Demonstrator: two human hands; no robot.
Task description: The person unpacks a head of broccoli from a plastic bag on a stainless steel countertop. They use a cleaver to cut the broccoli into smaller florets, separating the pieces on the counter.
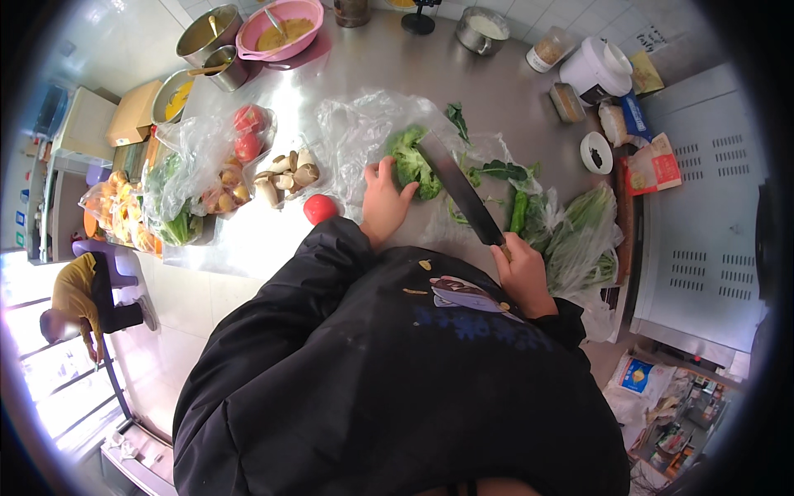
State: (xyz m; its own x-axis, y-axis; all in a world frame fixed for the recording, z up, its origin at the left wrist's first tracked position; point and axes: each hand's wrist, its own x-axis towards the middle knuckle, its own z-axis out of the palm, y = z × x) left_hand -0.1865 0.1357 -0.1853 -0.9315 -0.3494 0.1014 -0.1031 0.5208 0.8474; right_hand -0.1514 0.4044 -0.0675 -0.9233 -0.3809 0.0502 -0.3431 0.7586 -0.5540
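Note:
My right hand [524,273] is closed around the handle of a broad-bladed kitchen knife [462,189]. Its dark blade points up and to the left, with the tip by a head of green broccoli [412,161]. At the broccoli's near left side, my left hand [386,201] grips it between fingers and thumb. Clear plastic bags [353,124] lie under and around the broccoli. Right of it are loose dark green leaves [502,170] and a green pepper [518,211]. A red tomato [320,209] sits left of my left wrist.
King oyster mushrooms [288,173], bagged tomatoes [249,133] and bagged greens [177,192] stand left. A pink basin [245,53] and steel pots [208,37] line the back left. At right are bagged leafy greens [586,235], a white bowl [586,155] and a metal cabinet [701,223]. A seated person [77,291] is far left.

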